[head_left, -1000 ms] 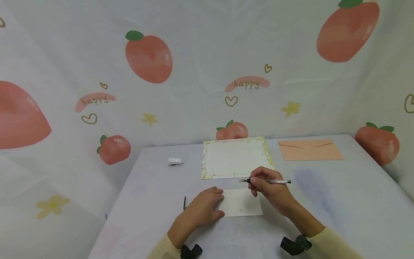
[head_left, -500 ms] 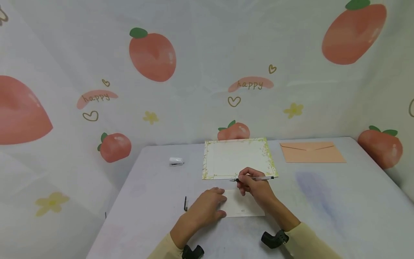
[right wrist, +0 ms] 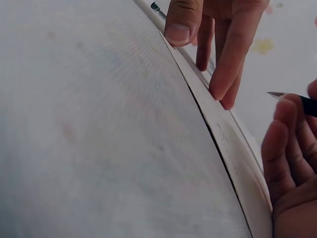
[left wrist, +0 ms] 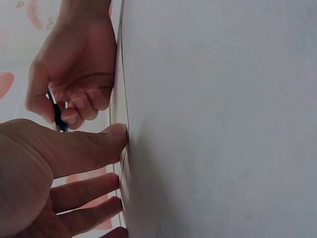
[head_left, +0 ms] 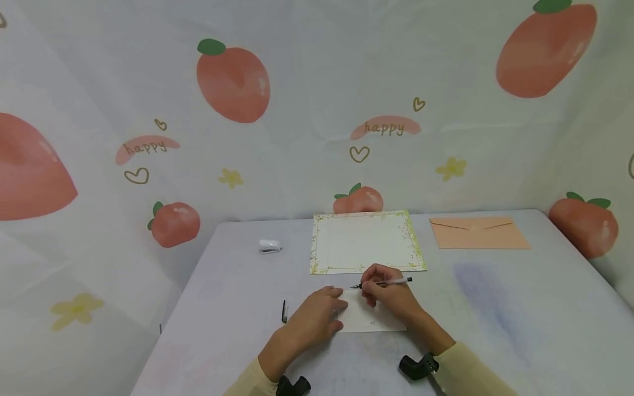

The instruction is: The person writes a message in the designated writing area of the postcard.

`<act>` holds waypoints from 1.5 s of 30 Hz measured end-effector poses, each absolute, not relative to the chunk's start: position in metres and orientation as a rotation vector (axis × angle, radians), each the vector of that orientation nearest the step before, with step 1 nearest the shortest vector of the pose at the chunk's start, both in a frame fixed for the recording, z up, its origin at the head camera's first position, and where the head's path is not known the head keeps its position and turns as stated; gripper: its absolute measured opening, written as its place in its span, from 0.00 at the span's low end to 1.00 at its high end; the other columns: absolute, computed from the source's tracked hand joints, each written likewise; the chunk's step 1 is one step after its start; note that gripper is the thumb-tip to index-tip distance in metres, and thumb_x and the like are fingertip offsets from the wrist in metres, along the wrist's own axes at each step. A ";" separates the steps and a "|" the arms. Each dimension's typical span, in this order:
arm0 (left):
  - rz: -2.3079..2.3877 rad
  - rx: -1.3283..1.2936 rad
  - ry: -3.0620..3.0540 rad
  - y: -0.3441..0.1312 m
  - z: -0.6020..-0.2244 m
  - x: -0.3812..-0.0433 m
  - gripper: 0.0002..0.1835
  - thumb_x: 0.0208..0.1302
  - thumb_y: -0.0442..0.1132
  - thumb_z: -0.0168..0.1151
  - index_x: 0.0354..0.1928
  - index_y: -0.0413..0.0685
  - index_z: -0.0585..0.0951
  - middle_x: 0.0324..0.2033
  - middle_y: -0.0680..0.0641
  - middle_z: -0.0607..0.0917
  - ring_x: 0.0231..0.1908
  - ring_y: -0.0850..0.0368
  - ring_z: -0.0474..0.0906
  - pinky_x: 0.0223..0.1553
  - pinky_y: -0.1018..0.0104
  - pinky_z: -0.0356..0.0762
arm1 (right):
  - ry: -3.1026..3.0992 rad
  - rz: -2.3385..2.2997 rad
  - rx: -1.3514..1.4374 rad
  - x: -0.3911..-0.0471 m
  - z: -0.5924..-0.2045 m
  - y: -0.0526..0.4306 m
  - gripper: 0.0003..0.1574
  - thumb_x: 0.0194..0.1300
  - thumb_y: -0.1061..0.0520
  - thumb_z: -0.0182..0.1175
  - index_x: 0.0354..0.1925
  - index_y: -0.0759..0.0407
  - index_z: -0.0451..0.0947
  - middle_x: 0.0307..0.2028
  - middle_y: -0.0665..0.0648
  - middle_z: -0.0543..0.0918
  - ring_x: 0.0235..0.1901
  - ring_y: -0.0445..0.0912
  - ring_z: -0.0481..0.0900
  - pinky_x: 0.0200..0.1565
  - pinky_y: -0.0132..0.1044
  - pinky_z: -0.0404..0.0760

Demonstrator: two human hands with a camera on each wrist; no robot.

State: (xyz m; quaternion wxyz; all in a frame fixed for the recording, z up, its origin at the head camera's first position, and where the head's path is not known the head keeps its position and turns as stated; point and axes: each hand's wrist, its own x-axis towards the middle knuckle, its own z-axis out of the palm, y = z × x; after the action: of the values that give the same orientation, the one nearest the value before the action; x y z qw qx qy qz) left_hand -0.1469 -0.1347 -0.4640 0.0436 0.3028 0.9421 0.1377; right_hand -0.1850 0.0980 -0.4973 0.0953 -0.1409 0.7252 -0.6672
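Observation:
A small cream card [head_left: 369, 316] lies on the table with a little dark marking near its lower edge. My left hand [head_left: 317, 316] rests on its left end, thumb and fingers spread and pressing lightly; in the right wrist view the thumb [right wrist: 179, 29] sits at the card's edge. My right hand [head_left: 388, 291] pinches a gel pen [head_left: 396, 281], tip pointing left, close over the card's upper left part. In the right wrist view the pen tip [right wrist: 277, 94] shows beyond the fingertips. The black pen cap [head_left: 284, 312] lies left of my left hand.
Behind the card lies a larger white sheet [head_left: 364, 242] with a yellow-green floral border. A peach envelope [head_left: 479, 233] is at the back right, and a white stapler [head_left: 269, 246] at the back left. A patterned cloth hangs behind the table.
My right hand has moved left with the pen and lowered slightly, bringing the tip to the card's upper left. My left hand stays on the card.

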 end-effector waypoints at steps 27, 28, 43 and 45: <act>0.479 0.922 2.849 -0.141 -0.470 -0.146 0.24 0.66 0.40 0.80 0.62 0.43 0.89 0.70 0.37 0.84 0.73 0.38 0.78 0.74 0.50 0.78 | 2.443 -1.823 -0.529 -0.177 -0.501 0.088 0.07 0.68 0.66 0.67 0.41 0.56 0.81 0.32 0.51 0.87 0.26 0.41 0.81 0.30 0.32 0.81; 0.481 0.904 2.843 -0.139 -0.463 -0.143 0.24 0.65 0.40 0.80 0.62 0.42 0.89 0.70 0.37 0.84 0.73 0.38 0.78 0.74 0.49 0.77 | 2.445 -1.833 -0.528 -0.177 -0.501 0.088 0.07 0.67 0.66 0.67 0.41 0.56 0.81 0.32 0.51 0.87 0.26 0.42 0.82 0.30 0.32 0.81; 0.467 0.884 2.863 -0.137 -0.463 -0.142 0.24 0.66 0.42 0.80 0.62 0.44 0.89 0.70 0.39 0.83 0.73 0.39 0.77 0.74 0.51 0.78 | 2.553 -1.744 -0.603 -0.176 -0.502 0.088 0.10 0.65 0.66 0.68 0.37 0.52 0.82 0.32 0.47 0.88 0.31 0.39 0.80 0.35 0.30 0.80; 0.460 0.861 2.862 -0.136 -0.463 -0.141 0.24 0.66 0.41 0.80 0.63 0.45 0.89 0.71 0.39 0.83 0.74 0.39 0.76 0.75 0.51 0.77 | 2.563 -1.748 -0.615 -0.176 -0.503 0.088 0.10 0.65 0.67 0.68 0.37 0.53 0.82 0.32 0.48 0.88 0.31 0.39 0.80 0.35 0.30 0.80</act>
State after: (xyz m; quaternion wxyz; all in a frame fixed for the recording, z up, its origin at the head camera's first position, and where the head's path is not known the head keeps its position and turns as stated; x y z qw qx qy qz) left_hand -0.1415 -0.1362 -0.4629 0.0586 0.2843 0.9448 0.1520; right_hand -0.1762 0.0882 -0.5028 -0.0107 -0.1944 0.8103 -0.5527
